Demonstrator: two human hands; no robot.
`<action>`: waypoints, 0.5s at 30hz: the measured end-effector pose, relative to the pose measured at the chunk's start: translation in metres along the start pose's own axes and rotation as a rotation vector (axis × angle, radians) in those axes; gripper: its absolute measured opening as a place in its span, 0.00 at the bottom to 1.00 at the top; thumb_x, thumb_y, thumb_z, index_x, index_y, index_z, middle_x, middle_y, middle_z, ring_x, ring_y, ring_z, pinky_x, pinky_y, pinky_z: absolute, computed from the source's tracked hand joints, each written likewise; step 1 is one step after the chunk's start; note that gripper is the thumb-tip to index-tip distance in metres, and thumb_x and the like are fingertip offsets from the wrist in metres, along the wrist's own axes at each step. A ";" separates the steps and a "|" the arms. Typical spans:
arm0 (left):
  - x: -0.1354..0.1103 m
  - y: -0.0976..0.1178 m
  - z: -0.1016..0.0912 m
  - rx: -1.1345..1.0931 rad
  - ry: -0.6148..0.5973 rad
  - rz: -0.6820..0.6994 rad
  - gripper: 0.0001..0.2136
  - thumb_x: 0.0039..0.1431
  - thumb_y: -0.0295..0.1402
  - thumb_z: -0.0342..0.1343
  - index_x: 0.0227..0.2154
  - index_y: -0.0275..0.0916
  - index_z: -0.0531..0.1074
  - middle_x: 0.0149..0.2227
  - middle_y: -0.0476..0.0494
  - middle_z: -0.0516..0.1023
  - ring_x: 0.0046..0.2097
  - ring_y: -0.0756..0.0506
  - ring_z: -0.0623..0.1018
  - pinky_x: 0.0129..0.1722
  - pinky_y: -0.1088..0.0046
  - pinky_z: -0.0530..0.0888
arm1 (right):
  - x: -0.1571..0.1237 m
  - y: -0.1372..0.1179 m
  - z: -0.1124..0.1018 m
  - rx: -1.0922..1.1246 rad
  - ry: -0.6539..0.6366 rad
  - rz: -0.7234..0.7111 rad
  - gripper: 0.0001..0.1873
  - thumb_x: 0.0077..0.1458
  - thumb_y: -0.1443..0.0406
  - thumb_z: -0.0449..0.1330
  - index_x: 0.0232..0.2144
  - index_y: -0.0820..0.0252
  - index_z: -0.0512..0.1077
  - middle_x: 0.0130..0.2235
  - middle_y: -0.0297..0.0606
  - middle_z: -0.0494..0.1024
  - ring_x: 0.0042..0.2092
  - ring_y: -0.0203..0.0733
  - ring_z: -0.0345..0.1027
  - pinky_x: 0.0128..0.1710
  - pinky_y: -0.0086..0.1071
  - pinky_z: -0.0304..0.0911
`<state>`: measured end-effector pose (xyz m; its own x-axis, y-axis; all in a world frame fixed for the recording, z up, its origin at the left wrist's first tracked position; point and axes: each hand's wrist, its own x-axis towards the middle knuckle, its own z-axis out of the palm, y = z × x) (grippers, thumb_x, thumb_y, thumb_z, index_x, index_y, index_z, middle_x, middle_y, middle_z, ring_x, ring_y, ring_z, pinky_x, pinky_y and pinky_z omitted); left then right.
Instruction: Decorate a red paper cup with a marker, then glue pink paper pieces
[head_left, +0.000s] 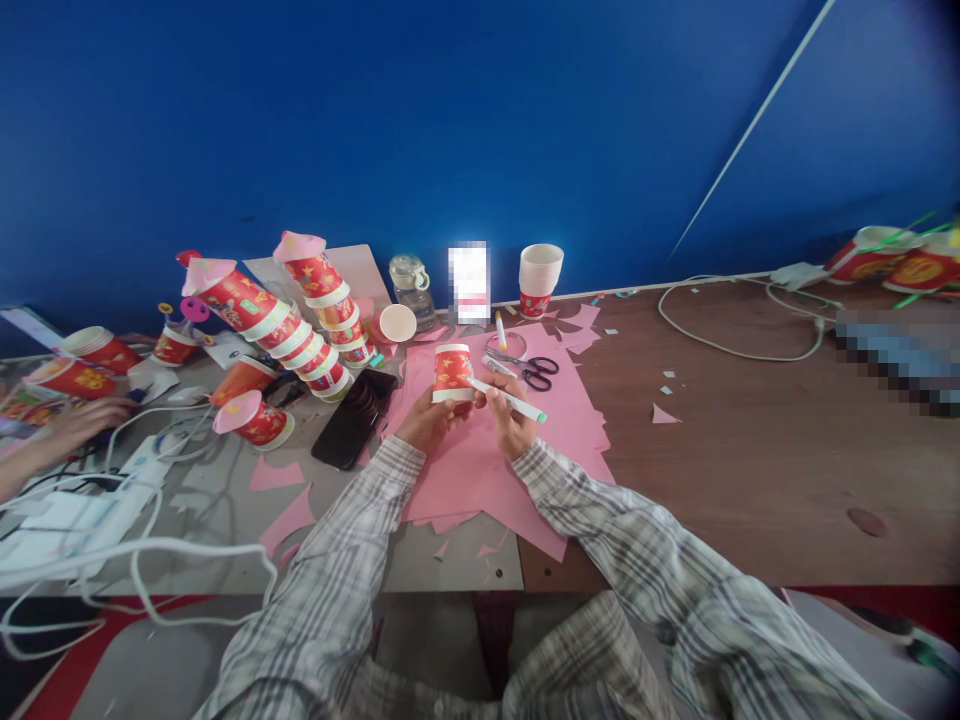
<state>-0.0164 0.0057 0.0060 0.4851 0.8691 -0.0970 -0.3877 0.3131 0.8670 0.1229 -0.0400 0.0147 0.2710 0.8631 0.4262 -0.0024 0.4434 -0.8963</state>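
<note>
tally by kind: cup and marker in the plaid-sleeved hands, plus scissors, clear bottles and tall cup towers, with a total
Cup in left hand: 1
Marker in right hand: 1
Pairs of scissors: 1
Clear bottles: 1
Tall cup towers: 2
Total: 6

Worn on the head, looking forward and down from above the near edge of the table (750,470). Set close, above and behind the left hand (431,422) and right hand (514,425), with both near the middle of the view. Takes in both checked sleeves (345,530) and part of the shirt (585,660) at the near side. Reaches across to the blue wall (480,120) at the far side. Spreads wide, out to another person's hand (94,420) on the left and paper cups (855,262) at far right.
</note>
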 end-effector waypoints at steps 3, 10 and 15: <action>0.000 0.000 0.000 0.005 -0.009 0.006 0.24 0.39 0.36 0.63 0.41 0.37 0.65 0.39 0.39 0.74 0.41 0.41 0.74 0.44 0.60 0.65 | 0.000 0.003 0.000 0.017 -0.009 0.026 0.17 0.54 0.54 0.49 0.37 0.60 0.67 0.30 0.36 0.70 0.30 0.37 0.66 0.30 0.34 0.63; 0.000 -0.001 -0.001 -0.001 0.005 0.005 0.24 0.39 0.36 0.64 0.41 0.36 0.64 0.39 0.38 0.74 0.42 0.42 0.73 0.44 0.61 0.65 | 0.000 0.002 0.001 0.022 -0.014 0.040 0.18 0.53 0.52 0.50 0.36 0.61 0.67 0.30 0.36 0.70 0.30 0.37 0.65 0.29 0.33 0.63; 0.000 0.000 0.001 0.005 0.007 0.006 0.24 0.38 0.35 0.64 0.41 0.36 0.64 0.39 0.39 0.74 0.40 0.42 0.74 0.43 0.62 0.66 | 0.000 0.002 0.001 0.018 -0.017 0.033 0.17 0.54 0.54 0.50 0.37 0.61 0.67 0.30 0.36 0.71 0.30 0.37 0.65 0.30 0.33 0.63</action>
<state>-0.0153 0.0050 0.0065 0.4773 0.8736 -0.0948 -0.3871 0.3059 0.8698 0.1222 -0.0388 0.0128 0.2544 0.8813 0.3983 -0.0281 0.4184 -0.9078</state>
